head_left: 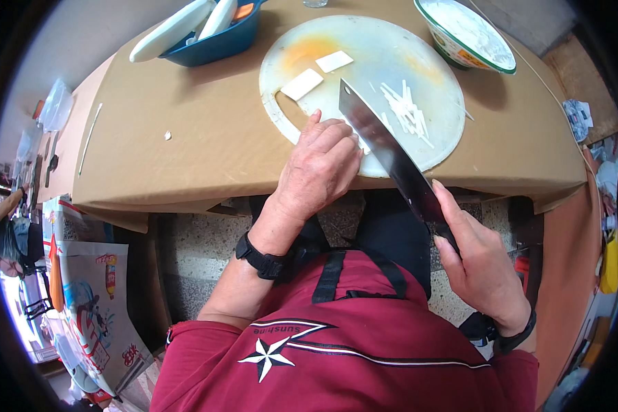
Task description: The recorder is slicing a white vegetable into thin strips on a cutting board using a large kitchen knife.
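Observation:
A round white plastic cutting board (335, 36) with orange stains lies on the table. My left hand (325, 159) rests with curled fingers over a white piece (364, 145) at the board's near edge, mostly hidden beneath it. My right hand (474, 257) grips the handle of a cleaver (386, 147), whose blade slants over the board beside my left fingertips. Two flat white slabs (302, 84) lie at the board's left, near its handle slot. Thin white strips (408, 110) are heaped to the right of the blade.
A blue basin (211, 49) holding long white pieces and an orange piece stands at the back left. At the back right is a green-rimmed bowl (468, 33) of white contents. A small white scrap (168, 135) lies left on the brown-covered table (211, 159). Another person's arm (10, 203) shows far left.

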The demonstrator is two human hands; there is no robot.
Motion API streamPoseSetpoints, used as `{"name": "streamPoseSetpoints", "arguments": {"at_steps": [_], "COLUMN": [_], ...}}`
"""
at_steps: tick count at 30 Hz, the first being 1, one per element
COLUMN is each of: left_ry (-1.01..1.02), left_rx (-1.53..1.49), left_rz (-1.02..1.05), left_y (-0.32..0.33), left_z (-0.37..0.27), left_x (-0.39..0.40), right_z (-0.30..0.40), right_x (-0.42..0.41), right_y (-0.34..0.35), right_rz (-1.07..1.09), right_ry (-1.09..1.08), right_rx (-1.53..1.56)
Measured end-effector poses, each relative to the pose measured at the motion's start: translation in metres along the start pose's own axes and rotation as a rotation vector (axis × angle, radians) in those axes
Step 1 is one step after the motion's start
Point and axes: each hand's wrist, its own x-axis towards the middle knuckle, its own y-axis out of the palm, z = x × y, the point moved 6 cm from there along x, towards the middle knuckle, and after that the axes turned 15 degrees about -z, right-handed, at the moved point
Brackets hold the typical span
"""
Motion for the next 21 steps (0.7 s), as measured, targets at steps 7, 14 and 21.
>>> {"name": "streamPoseSetpoints", "arguments": {"at_steps": [7,14,21], "left_ry": [-0.050,-0.048,-0.007], "left_rx": [-0.002,-0.006,0.017], "left_rz": [0.009,0.009,-0.003], "left_y": [-0.001,-0.001,-0.002], "left_z": [0.001,0.001,0.000], "left_x": [0.001,0.001,0.000], "right_z": [0.002,-0.003,-0.008], "right_x": [0.029,0.041,0.006], "right_y": [0.008,0.016,-0.003], "right_rz": [-0.022,-0.015,-0.003], "right_ry": [-0.097,-0.027,0.024], "right_rx": [0.073,0.095,0.070]}}
